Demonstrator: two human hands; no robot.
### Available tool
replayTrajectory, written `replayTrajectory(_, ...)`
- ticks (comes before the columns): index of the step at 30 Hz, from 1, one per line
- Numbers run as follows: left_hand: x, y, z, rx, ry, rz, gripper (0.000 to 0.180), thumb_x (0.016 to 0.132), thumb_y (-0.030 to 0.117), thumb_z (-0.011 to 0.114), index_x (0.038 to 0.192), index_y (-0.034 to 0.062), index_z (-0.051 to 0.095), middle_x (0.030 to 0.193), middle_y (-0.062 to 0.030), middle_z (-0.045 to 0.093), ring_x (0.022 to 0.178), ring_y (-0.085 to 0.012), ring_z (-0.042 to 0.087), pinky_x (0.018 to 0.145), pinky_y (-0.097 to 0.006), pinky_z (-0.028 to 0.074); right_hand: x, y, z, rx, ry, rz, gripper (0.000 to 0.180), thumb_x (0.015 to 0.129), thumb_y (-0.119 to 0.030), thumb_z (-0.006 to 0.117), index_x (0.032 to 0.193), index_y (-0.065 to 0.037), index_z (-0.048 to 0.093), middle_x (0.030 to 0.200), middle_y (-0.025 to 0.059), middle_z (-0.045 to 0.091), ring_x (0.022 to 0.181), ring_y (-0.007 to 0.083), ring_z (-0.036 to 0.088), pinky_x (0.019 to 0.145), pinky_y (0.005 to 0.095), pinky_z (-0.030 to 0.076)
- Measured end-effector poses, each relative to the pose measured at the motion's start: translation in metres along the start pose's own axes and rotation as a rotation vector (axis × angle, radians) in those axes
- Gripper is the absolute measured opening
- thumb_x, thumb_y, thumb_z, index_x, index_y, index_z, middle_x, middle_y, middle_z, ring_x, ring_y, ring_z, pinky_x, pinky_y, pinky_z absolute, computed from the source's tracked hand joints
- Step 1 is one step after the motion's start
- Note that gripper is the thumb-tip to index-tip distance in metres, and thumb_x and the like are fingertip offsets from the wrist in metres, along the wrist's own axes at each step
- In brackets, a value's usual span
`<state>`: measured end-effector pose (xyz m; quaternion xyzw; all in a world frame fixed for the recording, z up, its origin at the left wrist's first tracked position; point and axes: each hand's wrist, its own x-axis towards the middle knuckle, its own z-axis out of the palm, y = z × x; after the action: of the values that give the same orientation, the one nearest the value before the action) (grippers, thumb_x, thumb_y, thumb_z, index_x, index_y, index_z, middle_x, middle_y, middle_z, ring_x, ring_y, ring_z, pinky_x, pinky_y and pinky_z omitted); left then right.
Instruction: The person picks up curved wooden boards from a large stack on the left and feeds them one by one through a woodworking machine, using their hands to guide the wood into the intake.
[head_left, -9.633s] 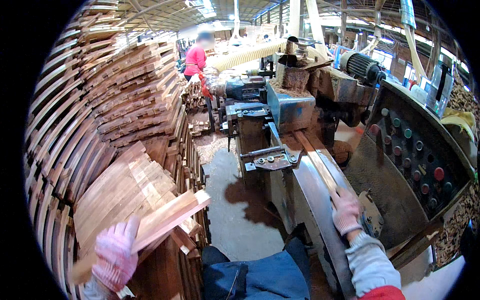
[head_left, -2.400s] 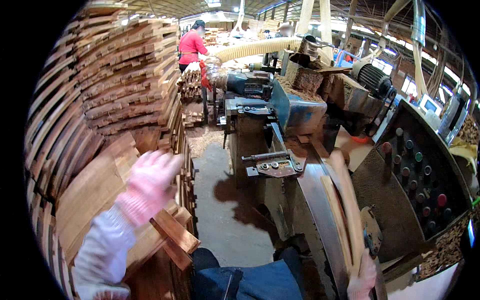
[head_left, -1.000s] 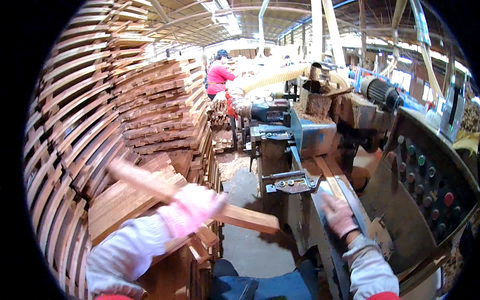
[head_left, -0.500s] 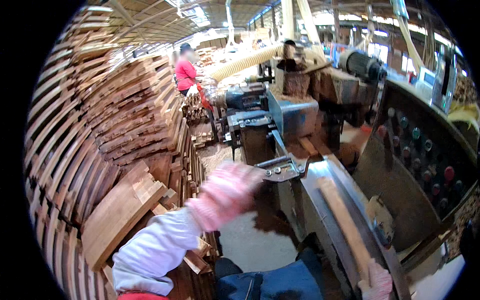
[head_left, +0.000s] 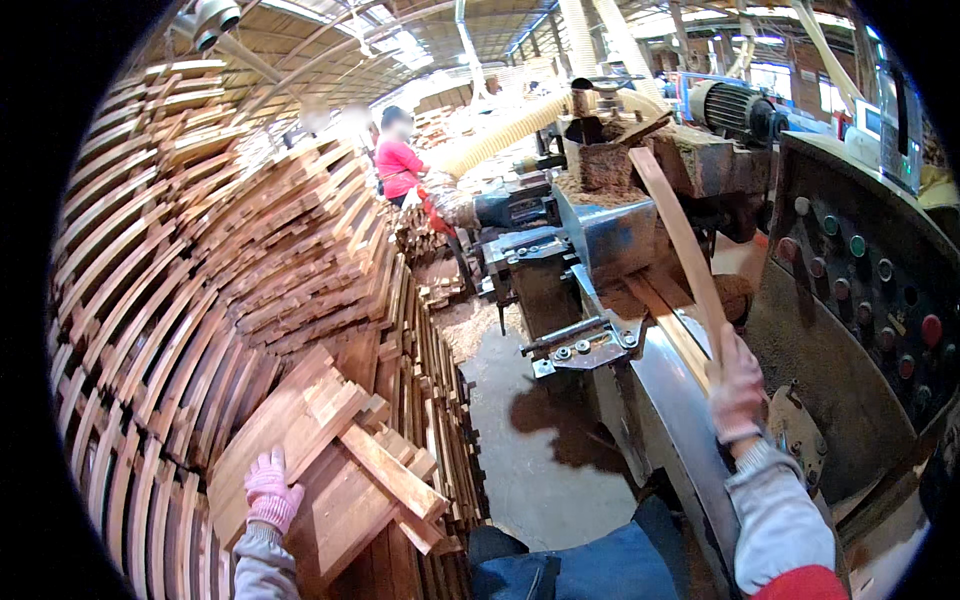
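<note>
**Wooden strip at the machine bed, stacked boards at lower left**

The wooden strip (head_left: 680, 250), long and thin, is rising from right of centre toward the upper middle of the frame, its far end tilting up against the sawdust-covered machine head (head_left: 610, 165). We are seeing the right hand (head_left: 737, 385), in a pink knitted glove, closing around the lower end of this strip just above the sloping metal bed (head_left: 670, 400) of the machine. A second strip (head_left: 665, 325) is lying flat on the bed beside it. At lower left, the left hand (head_left: 270, 492), also gloved in pink, is resting with fingers spread flat on the loose boards (head_left: 330, 470) topping a pile; we are observing no grip there, only contact. Behind it, the tall stack of slats (head_left: 220, 280) is filling the left half of the frame. At the right edge we are noting a control panel (head_left: 870, 270) with coloured round buttons. In the upper middle, a person in a red top (head_left: 398, 165) is standing near a ribbed yellow hose (head_left: 500, 130). Sawdust is covering the floor (head_left: 520, 440) between stack and machine.
</note>
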<state>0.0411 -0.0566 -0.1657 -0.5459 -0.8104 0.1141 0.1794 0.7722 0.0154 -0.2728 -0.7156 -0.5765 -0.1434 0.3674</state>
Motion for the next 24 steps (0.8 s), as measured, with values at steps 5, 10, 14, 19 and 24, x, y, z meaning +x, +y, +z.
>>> replayTrajectory(5,0.01,-0.001,0.022,0.002,0.1,-0.005,0.105,0.072,0.034,0.089,0.161,0.0135,0.037,0.146,-0.0161,0.051,0.136,-0.0354,0.05,0.113,-0.05,0.042,-0.011,0.019,0.026,-0.056,-0.001,-0.087,0.077,0.09,-0.021,0.071,0.161,-0.012,0.041,0.144,0.0201,0.057,0.127,0.0404,0.057,0.108,0.0475,0.047)
replayTrajectory(10,0.004,-0.015,0.051,-0.05,0.152,-0.015,0.106,0.069,0.028,0.09,0.16,0.0151,0.039,0.146,-0.0164,0.051,0.137,-0.0362,0.049,0.115,-0.049,0.04,-0.133,0.003,-0.099,0.003,-0.139,-0.151,0.069,0.084,-0.02,0.074,0.149,-0.006,0.055,0.137,0.019,0.063,0.114,0.0415,0.06,0.099,0.0492,0.048)
replayTrajectory(14,0.012,-0.006,0.042,-0.019,0.133,-0.097,0.105,0.069,0.021,0.088,0.161,0.0163,0.038,0.143,-0.0171,0.053,0.135,-0.0379,0.051,0.116,-0.048,0.041,-0.166,-0.046,-0.201,-0.119,-0.559,0.142,0.051,0.077,-0.009,0.071,0.128,-0.005,0.066,0.117,0.0181,0.067,0.101,0.0398,0.062,0.088,0.051,0.049)
replayTrajectory(19,0.023,-0.024,0.045,0.01,0.165,-0.038,0.103,0.068,0.012,0.088,0.16,0.0155,0.041,0.135,-0.0177,0.057,0.13,-0.0385,0.054,0.112,-0.045,0.044,-0.151,-0.022,-0.173,-0.126,-0.253,-0.218,0.038,0.08,-0.008,0.065,0.118,-0.006,0.068,0.111,0.0163,0.067,0.104,0.0388,0.063,0.086,0.0506,0.05)
replayTrajectory(24,0.004,-0.041,0.039,-0.037,0.348,0.171,0.096,0.065,0.014,0.086,0.153,0.0111,0.048,0.118,-0.0157,0.061,0.112,-0.038,0.061,0.097,-0.046,0.049,-0.074,0.008,-0.071,-0.187,-0.211,-0.294,0.041,0.085,-0.007,0.061,0.125,-0.012,0.069,0.113,0.0128,0.07,0.107,0.0363,0.064,0.089,0.0499,0.052)
